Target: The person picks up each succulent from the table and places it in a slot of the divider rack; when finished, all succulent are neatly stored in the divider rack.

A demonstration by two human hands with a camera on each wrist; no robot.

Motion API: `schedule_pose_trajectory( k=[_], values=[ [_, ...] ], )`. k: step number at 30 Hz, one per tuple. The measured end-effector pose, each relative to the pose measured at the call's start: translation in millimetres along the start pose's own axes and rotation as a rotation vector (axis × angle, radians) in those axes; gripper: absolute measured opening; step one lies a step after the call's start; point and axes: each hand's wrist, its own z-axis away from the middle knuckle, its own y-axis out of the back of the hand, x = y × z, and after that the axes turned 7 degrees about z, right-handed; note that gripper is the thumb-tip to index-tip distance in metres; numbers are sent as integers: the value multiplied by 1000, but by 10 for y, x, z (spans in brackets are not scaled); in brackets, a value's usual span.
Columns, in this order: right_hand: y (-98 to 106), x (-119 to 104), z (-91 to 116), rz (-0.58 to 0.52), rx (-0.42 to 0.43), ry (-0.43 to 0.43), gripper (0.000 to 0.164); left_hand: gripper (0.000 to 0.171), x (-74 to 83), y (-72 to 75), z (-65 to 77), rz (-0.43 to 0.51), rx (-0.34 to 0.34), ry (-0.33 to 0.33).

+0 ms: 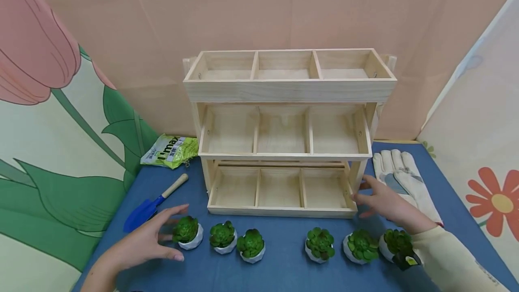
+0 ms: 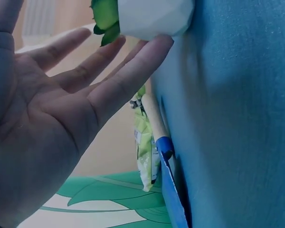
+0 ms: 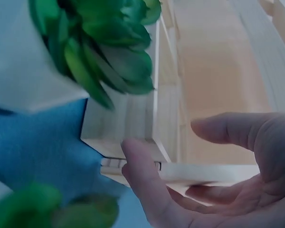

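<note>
My left hand [image 1: 147, 240] is spread around the leftmost potted succulent [image 1: 188, 230], its thumb apart from the pot. In the left wrist view the fingertips reach right to the white faceted pot [image 2: 154, 19]. My right hand [image 1: 381, 199] is at the lower right corner of a wooden three-tier planter shelf [image 1: 284, 91], fingers parted and holding nothing. In the right wrist view its fingers [image 3: 145, 178] overlap the shelf's leg and bottom tray [image 3: 118, 126]. Two more succulents, one of them the left middle plant [image 1: 222, 235], stand beside the first, and three, including one plant [image 1: 319, 243], stand to the right.
A blue trowel [image 1: 142, 214] with a wooden handle lies at the left. Behind it a green and white bag [image 1: 170, 150] leans near the shelf. White work gloves [image 1: 401, 179] lie right of the shelf. Printed cloth walls surround the blue table [image 1: 279, 269].
</note>
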Motion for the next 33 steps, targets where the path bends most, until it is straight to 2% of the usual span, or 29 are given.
schedule_pose_trajectory(
  k=[6,12,22,33],
  values=[
    [-51,-23,-30,-32,8,-34,88,99,-52,-4,-26,13,13,-2],
    [-74,-53,-52,-53,19,-64,85,89,-176,7,-63,19,5,-10],
    [-74,-73,-123,10,55,-103,81,76,-336,19,-110,74,-36,-42],
    [-24,-26,-191,20,43,-116,83,71,-403,67,-181,99,-81,-54]
  ],
)
